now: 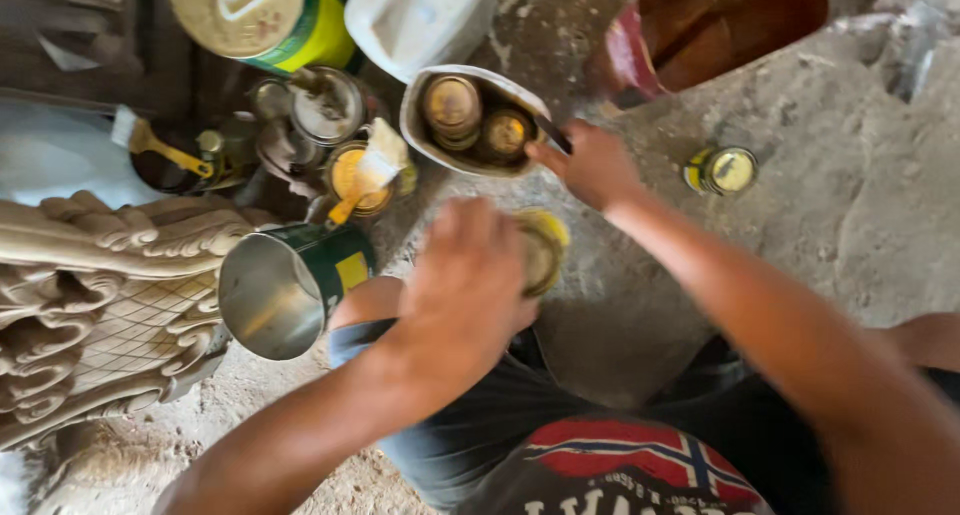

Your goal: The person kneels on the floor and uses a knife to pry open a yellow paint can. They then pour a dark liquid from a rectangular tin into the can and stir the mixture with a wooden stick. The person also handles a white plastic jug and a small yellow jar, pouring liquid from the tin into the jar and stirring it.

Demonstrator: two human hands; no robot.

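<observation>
A person sat on the dusty ground with the left hand [460, 295] clamped over a small yellow-rimmed tin [545, 250], the fingers wrapped round its top and side in a closed grip, so that whether a lid sat on it could not be told. The tin was held just above the person's lap and dark shorts [470, 445]. Just beyond the tin, the right hand [592, 163] pinched a thin dark tool [551, 135] between thumb and fingers, its tip pointing into a pale oval tub [420, 125]; how firmly the tool was held was blurred.

The tub, just past the tin, held two small round tins [475, 120], both seemingly still capped. To the right of the held tin, well apart, another small yellow tin [722, 170] stood alone on the ground, its top closed. To the left of the held tin, an empty green can [285, 285] lay tilted with its shiny inside showing, and beyond it a brush with a yellow handle [362, 180] rested on an open pot of amber paint [350, 175]. Farther left stood a dark pot with a second brush [165, 155], and left of the green can lay a carved pale wood ornament [90, 305], bare of colour where visible.

Judging by this, the work looked early: one tin in hand, several unopened, the carving unpainted
</observation>
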